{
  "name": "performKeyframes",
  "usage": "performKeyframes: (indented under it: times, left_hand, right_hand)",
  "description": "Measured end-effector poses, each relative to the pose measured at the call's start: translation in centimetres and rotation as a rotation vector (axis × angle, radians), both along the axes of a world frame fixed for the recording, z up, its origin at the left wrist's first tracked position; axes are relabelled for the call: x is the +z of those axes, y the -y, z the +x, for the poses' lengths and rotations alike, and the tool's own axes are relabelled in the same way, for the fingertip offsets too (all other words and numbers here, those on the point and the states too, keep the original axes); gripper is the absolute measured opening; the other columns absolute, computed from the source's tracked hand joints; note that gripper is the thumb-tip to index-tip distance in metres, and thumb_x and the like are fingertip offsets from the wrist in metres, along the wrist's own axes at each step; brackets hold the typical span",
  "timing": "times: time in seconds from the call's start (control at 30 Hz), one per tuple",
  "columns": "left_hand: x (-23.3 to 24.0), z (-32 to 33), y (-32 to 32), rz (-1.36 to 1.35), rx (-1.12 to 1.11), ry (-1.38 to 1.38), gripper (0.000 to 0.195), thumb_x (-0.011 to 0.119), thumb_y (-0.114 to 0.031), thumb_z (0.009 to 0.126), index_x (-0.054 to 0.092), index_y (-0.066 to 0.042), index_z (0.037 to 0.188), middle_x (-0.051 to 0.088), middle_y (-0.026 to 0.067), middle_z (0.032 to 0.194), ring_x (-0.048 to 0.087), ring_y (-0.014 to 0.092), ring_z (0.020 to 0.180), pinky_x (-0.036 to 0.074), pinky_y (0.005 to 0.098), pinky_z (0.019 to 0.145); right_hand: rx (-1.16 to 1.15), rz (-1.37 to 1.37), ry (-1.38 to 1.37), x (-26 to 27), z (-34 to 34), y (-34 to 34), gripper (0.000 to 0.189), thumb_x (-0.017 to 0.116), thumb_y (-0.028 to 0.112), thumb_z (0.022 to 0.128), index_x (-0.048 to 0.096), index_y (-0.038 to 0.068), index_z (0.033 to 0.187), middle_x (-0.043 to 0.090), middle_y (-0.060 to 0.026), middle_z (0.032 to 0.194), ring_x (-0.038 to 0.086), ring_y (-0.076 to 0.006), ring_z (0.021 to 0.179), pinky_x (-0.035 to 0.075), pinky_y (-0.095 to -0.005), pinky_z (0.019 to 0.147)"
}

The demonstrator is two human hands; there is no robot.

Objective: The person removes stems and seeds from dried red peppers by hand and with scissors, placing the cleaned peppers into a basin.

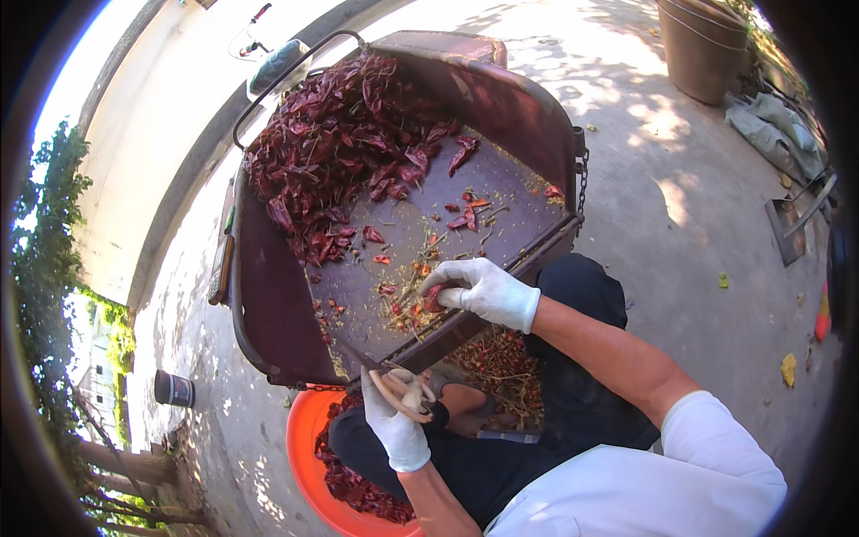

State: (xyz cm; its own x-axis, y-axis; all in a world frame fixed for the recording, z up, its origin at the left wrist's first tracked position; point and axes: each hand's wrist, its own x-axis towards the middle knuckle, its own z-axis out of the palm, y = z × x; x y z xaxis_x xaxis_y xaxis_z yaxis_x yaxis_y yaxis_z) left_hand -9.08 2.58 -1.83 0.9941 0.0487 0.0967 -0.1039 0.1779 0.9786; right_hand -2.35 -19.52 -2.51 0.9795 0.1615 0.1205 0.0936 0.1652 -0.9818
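My right hand (490, 295), in a pale work glove, pinches a dried red chili pepper (434, 299) over the near edge of a metal cart bed (402, 218). Lower down, my gloved left hand (396, 433) grips a pair of scissors (396, 395) by tan handles, the dark blades pointing towards the bed. A large heap of dried red peppers (342, 141) fills the bed's far left. Cut stems and pepper caps (419, 275) lie scattered with pale seeds below my right hand. Several loose peppers (466, 218) rest farther right.
An orange basin (300, 436) of red peppers stands by my left leg. Stem scraps (507, 366) are piled on the ground under the cart's near edge. A chain (583, 178) hangs at the cart's right corner. Farther off are a black bucket (174, 389) and a large brown bin (701, 50).
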Motion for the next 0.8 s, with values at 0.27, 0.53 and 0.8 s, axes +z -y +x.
performKeyframes:
  times: [0.27,0.53,0.8]
  left_hand:
    - [-1.5,0.2,-0.3,0.736,-0.036,0.176,0.034,0.069,-0.009,0.089,0.065,0.003,0.121,0.063,0.0051,0.081,0.057,0.012,0.064,0.046,0.0244,0.059]
    - [2.2,-0.6,-0.4,1.136,-0.107,0.229,0.039,0.065,-0.003,0.082,0.066,-0.003,0.121,0.066,0.0171,0.089,0.067,0.032,0.077,0.052,0.0358,0.072]
    - [2.0,-0.2,-1.9,1.242,-0.175,0.316,0.040,0.065,-0.007,0.081,0.065,-0.005,0.122,0.065,0.0140,0.088,0.066,0.034,0.080,0.053,0.0389,0.071]
  right_hand:
    - [0.008,-0.029,0.044,-0.3,0.3,-0.2,0.024,0.063,0.001,0.091,0.068,0.002,0.114,0.069,-0.0033,0.101,0.060,-0.0104,0.095,0.048,-0.0278,0.088]
    - [0.000,-0.155,0.128,0.2,0.0,-0.3,0.022,0.063,0.000,0.091,0.070,0.003,0.112,0.069,-0.0054,0.100,0.063,-0.0119,0.093,0.050,-0.0285,0.086]
    - [-0.050,-0.253,0.193,-0.5,0.1,-0.3,0.022,0.065,0.001,0.089,0.071,0.004,0.109,0.072,-0.0090,0.099,0.067,-0.0166,0.092,0.052,-0.0303,0.084]
